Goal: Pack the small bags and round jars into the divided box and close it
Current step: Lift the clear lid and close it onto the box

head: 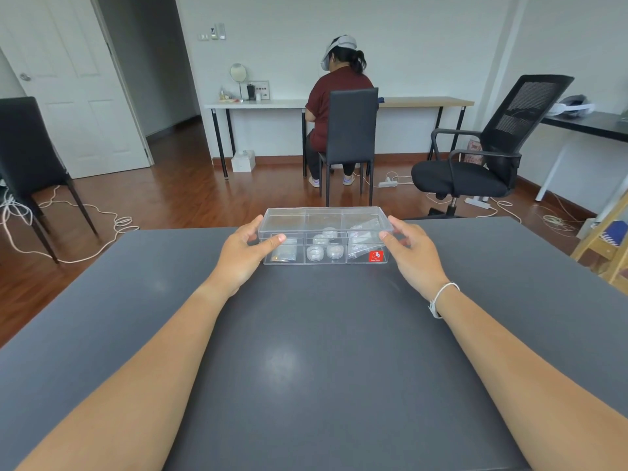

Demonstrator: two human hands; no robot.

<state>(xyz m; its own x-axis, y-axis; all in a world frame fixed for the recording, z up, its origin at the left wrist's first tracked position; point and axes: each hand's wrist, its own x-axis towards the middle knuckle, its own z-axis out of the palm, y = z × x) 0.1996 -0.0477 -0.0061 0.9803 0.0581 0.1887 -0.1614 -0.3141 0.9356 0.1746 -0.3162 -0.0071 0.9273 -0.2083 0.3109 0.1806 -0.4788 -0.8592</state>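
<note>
A clear, hard plastic box (326,237) with dividers sits at the far edge of the matte grey table (306,368), holding four round jars (324,244) in its middle section and crinkled small bags (361,237) at either side, while the left hand (243,258) and right hand (413,256) grip its lid (326,219) by the ends.

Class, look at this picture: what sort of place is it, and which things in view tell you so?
Probably a room in a home used as a workspace: a white panelled door, wood flooring, a mesh office chair, and desks along the walls, at one of which a person wearing a headset sits.
</note>
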